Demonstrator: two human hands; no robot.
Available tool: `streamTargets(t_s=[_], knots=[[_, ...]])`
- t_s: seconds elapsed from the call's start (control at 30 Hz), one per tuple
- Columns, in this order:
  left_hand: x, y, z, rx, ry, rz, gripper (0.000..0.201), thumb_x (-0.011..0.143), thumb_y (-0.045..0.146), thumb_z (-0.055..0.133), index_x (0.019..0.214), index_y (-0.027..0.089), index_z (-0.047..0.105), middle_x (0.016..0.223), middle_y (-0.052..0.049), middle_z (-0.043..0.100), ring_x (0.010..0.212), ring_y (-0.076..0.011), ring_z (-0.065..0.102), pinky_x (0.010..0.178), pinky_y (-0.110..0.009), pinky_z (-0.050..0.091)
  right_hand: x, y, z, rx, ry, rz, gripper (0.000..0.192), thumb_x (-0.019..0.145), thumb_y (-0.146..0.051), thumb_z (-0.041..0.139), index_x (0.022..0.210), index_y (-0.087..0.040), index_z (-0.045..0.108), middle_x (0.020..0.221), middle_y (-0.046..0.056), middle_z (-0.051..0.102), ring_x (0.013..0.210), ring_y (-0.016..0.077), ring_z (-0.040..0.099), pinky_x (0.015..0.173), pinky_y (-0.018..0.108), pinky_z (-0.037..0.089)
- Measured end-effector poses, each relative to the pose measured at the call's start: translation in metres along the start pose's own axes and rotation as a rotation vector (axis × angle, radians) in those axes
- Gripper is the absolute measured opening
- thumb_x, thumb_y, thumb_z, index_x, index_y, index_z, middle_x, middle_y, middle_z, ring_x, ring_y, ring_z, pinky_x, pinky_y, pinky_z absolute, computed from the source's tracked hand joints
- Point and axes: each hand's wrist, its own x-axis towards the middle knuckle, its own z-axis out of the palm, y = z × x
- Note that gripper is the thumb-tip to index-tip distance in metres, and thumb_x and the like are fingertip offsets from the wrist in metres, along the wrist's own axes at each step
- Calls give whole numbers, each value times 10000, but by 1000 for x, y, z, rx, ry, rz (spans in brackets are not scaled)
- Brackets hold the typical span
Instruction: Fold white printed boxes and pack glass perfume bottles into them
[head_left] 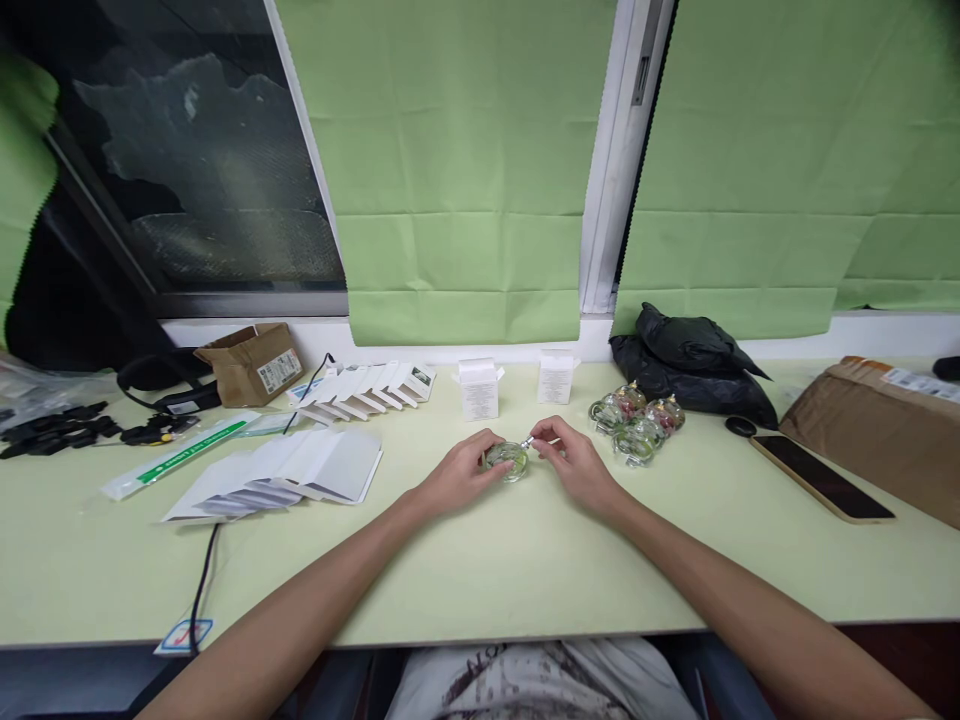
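Note:
My left hand (pixel 466 470) is closed around a round, see-through green glass piece (pixel 508 460), low over the table in front of me. At its upper right, my right hand (pixel 574 462) pinches a small silvery end piece (pixel 528 441) between thumb and fingers. Whether this end piece is joined to the glass I cannot tell. Just right of my right hand lie several similar glass pieces (pixel 637 445), some green and some reddish with gold-coloured tops. Beyond my hands stand two small white boxes, one on the left (pixel 478 392) and one on the right (pixel 556 380), their top flaps up.
Flat white cartons (pixel 322 465) lie fanned out at left, with a row of small white boxes (pixel 367 388) behind them. An open brown box (pixel 251 368) stands at back left. Black plastic bags (pixel 690 365), a phone (pixel 821 478) and a brown parcel (pixel 885 430) occupy the right side.

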Motion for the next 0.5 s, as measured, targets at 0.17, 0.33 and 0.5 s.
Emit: streamTargets(t_s=[0.17, 0.33, 0.5], knots=[[0, 1, 1, 5, 13, 12, 282, 981, 479, 587, 1061, 217, 656, 938, -15, 635, 794, -165, 556, 709, -293, 440, -1, -2, -1, -10, 1, -14, 155, 1008, -370, 553, 1058, -253, 641, 1031, 23, 695, 906, 189, 651, 789, 330, 524], [-1, 2, 2, -18, 23, 13, 287, 983, 481, 579, 1066, 217, 659, 946, -23, 645, 791, -168, 566, 715, -299, 454, -2, -1, 0, 24, 6, -53, 159, 1008, -378, 559, 1021, -251, 654, 1059, 41, 680, 940, 201, 643, 807, 350, 550], [-2, 1, 4, -25, 30, 16, 297, 990, 484, 568, 1069, 214, 665, 941, -29, 646, 774, -167, 568, 710, -301, 462, -2, -2, 1, 87, -7, -62, 199, 1004, -405, 566, 957, -238, 664, 1046, 58, 658, 938, 212, 643, 827, 384, 591]])
